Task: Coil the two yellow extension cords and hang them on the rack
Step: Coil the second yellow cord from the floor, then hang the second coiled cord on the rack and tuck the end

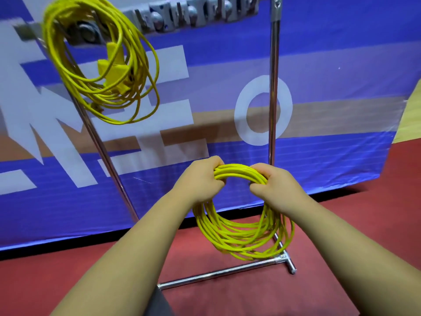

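One coiled yellow extension cord [100, 65] hangs from a hook at the left end of the metal rack [274, 71], its yellow plug dangling inside the loops. The second yellow cord [241, 233] is coiled into a ring held in front of me, low between the rack's two poles. My left hand [200, 179] grips the coil's upper left part. My right hand [273, 185] grips its upper right part. The loops sag below both hands.
The rack's top bar carries several grey hooks [182, 17]. Its base bar [223, 272] lies on the red floor right under the coil. A blue banner with white letters [341, 65] stands directly behind the rack.
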Available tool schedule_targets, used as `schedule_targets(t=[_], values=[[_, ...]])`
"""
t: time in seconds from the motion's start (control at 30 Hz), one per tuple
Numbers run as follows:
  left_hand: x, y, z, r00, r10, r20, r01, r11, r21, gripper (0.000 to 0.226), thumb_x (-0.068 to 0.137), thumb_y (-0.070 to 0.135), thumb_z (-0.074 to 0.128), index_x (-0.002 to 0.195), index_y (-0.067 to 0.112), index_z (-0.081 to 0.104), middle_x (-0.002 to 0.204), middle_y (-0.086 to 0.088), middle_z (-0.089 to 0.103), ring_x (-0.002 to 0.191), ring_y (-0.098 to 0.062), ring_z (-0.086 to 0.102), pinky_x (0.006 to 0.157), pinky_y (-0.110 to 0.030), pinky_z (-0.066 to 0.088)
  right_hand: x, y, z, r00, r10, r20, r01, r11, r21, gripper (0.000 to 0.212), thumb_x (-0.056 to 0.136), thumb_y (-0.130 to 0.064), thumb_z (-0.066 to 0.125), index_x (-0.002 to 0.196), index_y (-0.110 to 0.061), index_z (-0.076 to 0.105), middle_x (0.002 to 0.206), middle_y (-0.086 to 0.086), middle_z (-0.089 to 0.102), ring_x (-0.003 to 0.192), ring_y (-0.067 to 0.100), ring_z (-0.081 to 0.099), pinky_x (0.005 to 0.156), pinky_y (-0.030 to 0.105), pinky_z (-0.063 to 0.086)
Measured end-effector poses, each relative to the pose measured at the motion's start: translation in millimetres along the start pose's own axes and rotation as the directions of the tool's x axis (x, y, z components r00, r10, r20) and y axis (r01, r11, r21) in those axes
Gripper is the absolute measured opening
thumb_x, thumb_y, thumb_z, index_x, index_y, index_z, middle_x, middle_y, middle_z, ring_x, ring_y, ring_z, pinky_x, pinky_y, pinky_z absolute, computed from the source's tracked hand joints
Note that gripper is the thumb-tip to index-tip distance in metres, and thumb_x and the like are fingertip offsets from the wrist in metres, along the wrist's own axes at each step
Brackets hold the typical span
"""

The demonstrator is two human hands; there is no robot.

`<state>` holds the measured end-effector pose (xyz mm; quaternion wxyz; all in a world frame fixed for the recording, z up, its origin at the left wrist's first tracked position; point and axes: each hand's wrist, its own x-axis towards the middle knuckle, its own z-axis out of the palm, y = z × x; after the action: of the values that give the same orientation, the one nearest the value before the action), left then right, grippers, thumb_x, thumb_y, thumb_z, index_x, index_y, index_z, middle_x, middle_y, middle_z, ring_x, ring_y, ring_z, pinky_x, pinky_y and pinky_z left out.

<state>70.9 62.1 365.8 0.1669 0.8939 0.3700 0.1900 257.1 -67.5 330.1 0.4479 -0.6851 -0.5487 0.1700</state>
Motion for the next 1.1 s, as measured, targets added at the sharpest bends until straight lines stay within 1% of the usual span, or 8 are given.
schedule_targets(t=[0.17, 0.37, 0.43, 0.5, 0.6, 0.77, 0.9, 1.1], values=[[6.4, 22.6, -39.2, 0.990, -0.086, -0.110, 0.067, 0.984, -0.166, 0.012, 0.079, 0.017, 0.069, 0.084, 0.027, 0.066, 0.071, 0.004, 0.067, 0.064, -0.012, 0.059, 0.056, -0.024, 0.043, 10.2, -24.3, -16.8, 0.989, -0.031, -0.142, 0.040, 0.997, 0.066, 0.013, 0.086, -0.022, 0.078, 0.092, -0.030, 0.069, 0.071, 0.003, 0.063, 0.063, 0.017, 0.054, 0.062, 0.033, 0.047], [24.8, 46.3, -98.0, 0.993, -0.081, -0.086, 0.044, 0.928, -0.370, 0.029, 0.064, 0.029, 0.075, 0.092, 0.025, 0.071, 0.072, -0.010, 0.073, 0.058, -0.017, 0.063, 0.067, -0.050, 0.059, 47.2, -77.2, -67.2, 0.995, -0.094, 0.021, 0.091, 0.989, 0.115, 0.017, 0.088, -0.015, 0.076, 0.101, -0.025, 0.072, 0.067, -0.004, 0.062, 0.060, 0.014, 0.054, 0.061, 0.035, 0.049], [31.6, 56.9, -120.8, 0.992, 0.014, -0.128, -0.062, 0.924, -0.378, 0.045, 0.070, 0.035, 0.086, 0.108, 0.031, 0.062, 0.076, -0.011, 0.072, 0.062, -0.015, 0.063, 0.068, -0.047, 0.058, 63.8, -96.6, -86.4, 0.992, -0.127, 0.022, 0.125, 0.987, 0.100, 0.016, 0.088, -0.014, 0.076, 0.101, -0.023, 0.073, 0.069, -0.003, 0.062, 0.062, 0.014, 0.053, 0.063, 0.035, 0.047], [42.8, 67.5, -143.9, 0.972, 0.112, -0.208, -0.157, 0.963, -0.219, 0.050, 0.076, 0.044, 0.087, 0.113, 0.037, 0.055, 0.075, -0.005, 0.071, 0.065, -0.012, 0.063, 0.068, -0.040, 0.053, 78.9, -114.0, -104.8, 0.990, -0.140, 0.035, 0.135, 0.985, 0.110, 0.012, 0.088, -0.013, 0.076, 0.096, -0.021, 0.073, 0.069, -0.001, 0.061, 0.063, 0.016, 0.054, 0.064, 0.036, 0.046], [69.0, 85.2, -176.8, 0.947, 0.218, -0.237, -0.210, 0.976, 0.060, 0.042, 0.080, 0.054, 0.078, 0.108, 0.038, 0.051, 0.077, 0.004, 0.071, 0.074, -0.017, 0.069, 0.071, -0.043, 0.057, 100.9, -140.6, -133.4, 0.992, -0.128, 0.008, 0.127, 0.990, 0.055, 0.012, 0.089, -0.016, 0.074, 0.098, -0.023, 0.077, 0.074, 0.005, 0.068, 0.065, 0.017, 0.060, 0.065, 0.037, 0.051], [112.1, 118.4, -220.2, 0.868, 0.362, -0.339, -0.114, 0.811, 0.574, 0.046, 0.092, 0.061, 0.063, 0.117, 0.023, 0.056, 0.102, -0.012, 0.064, 0.101, -0.035, 0.058, 0.081, -0.045, 0.050, 140.9, -187.5, -171.3, 0.990, -0.120, -0.074, 0.108, 0.983, -0.148, 0.010, 0.091, -0.023, 0.068, 0.097, -0.021, 0.076, 0.089, 0.004, 0.077, 0.081, 0.019, 0.071, 0.073, 0.035, 0.055], [135.8, 136.2, -241.5, 0.810, 0.372, -0.452, -0.015, 0.785, 0.619, 0.049, 0.097, 0.048, 0.063, 0.126, 0.012, 0.048, 0.107, -0.018, 0.066, 0.098, -0.040, 0.060, 0.078, -0.045, 0.046, 168.6, -214.3, -192.7, 0.968, -0.167, -0.186, 0.105, 0.947, -0.304, 0.013, 0.089, -0.025, 0.072, 0.092, -0.012, 0.072, 0.078, 0.007, 0.069, 0.070, 0.023, 0.060, 0.062, 0.032, 0.046], [169.8, 149.8, -258.3, 0.831, 0.283, -0.479, 0.032, 0.835, 0.549, 0.029, 0.101, 0.037, 0.056, 0.120, 0.019, 0.043, 0.102, -0.014, 0.067, 0.086, -0.035, 0.052, 0.075, -0.042, 0.041, 201.8, -227.8, -216.1, 0.890, -0.354, -0.287, 0.127, 0.798, -0.589, 0.003, 0.088, -0.024, 0.067, 0.091, -0.023, 0.069, 0.078, 0.002, 0.062, 0.084, 0.030, 0.062, 0.065, 0.035, 0.048]])
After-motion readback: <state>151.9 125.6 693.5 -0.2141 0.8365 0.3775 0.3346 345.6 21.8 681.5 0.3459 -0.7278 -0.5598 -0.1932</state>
